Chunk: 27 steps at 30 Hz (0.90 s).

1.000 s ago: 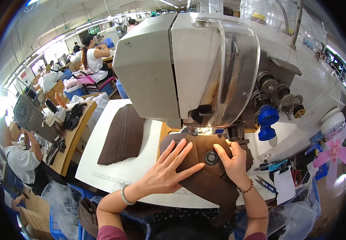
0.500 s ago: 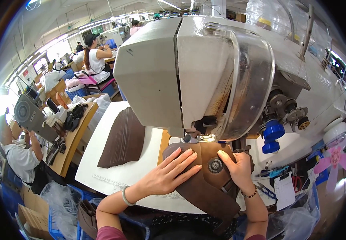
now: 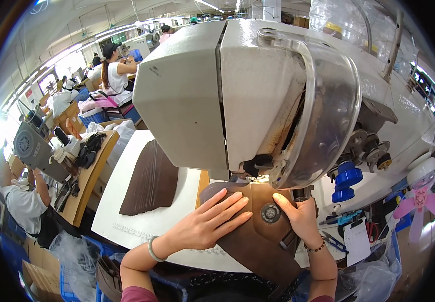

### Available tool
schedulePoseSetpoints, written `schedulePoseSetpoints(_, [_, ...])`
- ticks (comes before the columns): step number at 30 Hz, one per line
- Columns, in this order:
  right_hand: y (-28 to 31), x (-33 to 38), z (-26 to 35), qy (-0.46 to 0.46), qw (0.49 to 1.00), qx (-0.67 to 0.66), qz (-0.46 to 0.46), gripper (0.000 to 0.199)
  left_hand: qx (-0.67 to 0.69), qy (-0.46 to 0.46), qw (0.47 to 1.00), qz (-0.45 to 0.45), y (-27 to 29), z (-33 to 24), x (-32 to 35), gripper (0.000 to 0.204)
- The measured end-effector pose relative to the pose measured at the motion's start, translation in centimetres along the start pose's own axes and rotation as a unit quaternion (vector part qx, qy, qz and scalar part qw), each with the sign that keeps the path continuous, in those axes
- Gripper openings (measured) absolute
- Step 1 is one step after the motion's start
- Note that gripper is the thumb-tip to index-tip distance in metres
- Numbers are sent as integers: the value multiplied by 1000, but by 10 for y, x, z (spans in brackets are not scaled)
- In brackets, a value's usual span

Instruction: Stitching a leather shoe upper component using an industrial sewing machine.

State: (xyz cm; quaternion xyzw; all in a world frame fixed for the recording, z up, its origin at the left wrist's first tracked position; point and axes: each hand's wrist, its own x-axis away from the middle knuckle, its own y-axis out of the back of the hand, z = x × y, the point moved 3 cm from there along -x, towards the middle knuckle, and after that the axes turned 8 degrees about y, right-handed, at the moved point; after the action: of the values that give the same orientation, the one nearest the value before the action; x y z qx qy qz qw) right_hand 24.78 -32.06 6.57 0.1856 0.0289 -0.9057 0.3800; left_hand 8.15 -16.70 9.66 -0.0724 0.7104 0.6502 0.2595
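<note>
Brown piece (image 3: pixel 258 246) lower ctr of frame, long axis upper L to lower R, top edge by machine (image 3: pixel 182 100). L hand (image 3: pixel 197 223) flat atop, unclenched; R hand (image 3: pixel 303 216) nearer badge (image 3: pixel 271 213), thumb on top, grip unclear.

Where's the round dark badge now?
Head view, lower right of centre: the round dark badge sits on the brown workpiece, between the left hand and the right hand.

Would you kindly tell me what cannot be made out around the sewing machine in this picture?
- Needle point, head view: hidden behind the machine head.
- Most of the left thumb, head view: hidden beneath the left hand.
- Fine pattern on the round badge, head view: too small.
- Underside of the brown piece, head view: faces away.
</note>
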Motion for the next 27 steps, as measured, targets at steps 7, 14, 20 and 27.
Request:
schedulePoseSetpoints(7, [8,-6,-8,26,997,38,-54,19,62,9,998,5,8,5,-6,64])
schedulePoseSetpoints(14, [2,-4,6,-20,998,-27,-56,19,78,19,997,21,10,7,-7,75])
schedulePoseSetpoints(20, [8,-3,4,-59,996,39,-54,18,88,7,996,10,11,11,-9,78])
schedulePoseSetpoints(27, [11,-3,-11,-65,995,-14,-78,15,88,5,996,-14,9,14,-13,80])
